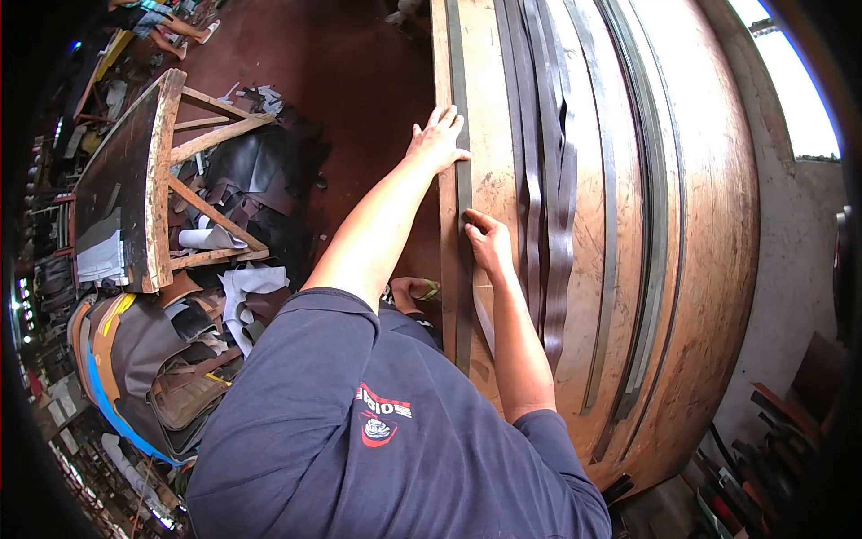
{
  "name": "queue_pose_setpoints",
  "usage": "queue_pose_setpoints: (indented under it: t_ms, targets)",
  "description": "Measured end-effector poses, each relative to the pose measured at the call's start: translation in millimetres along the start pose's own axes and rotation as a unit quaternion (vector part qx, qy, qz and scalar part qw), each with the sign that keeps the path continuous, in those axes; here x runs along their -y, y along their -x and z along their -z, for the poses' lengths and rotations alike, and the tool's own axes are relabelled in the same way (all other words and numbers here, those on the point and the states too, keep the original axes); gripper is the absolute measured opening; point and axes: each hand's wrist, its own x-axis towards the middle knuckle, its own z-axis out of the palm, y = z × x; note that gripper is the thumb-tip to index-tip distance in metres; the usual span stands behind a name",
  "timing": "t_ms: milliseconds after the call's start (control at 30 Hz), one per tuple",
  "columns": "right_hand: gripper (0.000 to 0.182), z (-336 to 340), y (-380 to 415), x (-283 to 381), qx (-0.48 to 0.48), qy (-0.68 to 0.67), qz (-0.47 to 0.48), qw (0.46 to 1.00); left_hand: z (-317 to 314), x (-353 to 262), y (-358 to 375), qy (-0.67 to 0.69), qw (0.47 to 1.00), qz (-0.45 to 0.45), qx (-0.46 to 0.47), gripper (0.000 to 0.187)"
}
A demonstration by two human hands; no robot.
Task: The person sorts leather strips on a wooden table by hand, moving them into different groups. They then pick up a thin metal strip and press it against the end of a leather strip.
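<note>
A long dark leather strip runs along the left edge of the wooden table. My left hand lies over this strip at the table edge, fingers stretched out and the thumb apart. Closer to my body, my right hand has its thumb and forefinger at the strip's right side, the other fingers curled in. The fingertips seem to pinch the strip's edge; exactly how much they hold is hard to see. Just right of my hands lie several wavy dark leather strips.
More narrow strips lie lengthwise on the table's right side. Left of me stand a tipped wooden frame, scrap pieces on the floor and a heap of sheet material. Another person's legs show at far upper left. A wall is at right.
</note>
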Motion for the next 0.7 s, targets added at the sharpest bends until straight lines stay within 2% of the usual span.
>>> queue_pose_setpoints:
  t_ms: [567, 700]
  targets:
    - [0.034, 1.0, -4.3, -0.2, -0.004, 0.033, 0.001, 0.999, -2.8, 2.3, 0.4, 0.010, 1.000, -0.011, -0.004, 0.085]
    - [0.035, -0.6, -5.1, 1.1, -0.014, 0.052, -0.012, 0.998, -13.1, 5.5, 4.1, -0.035, 0.997, -0.034, -0.062, 0.082]
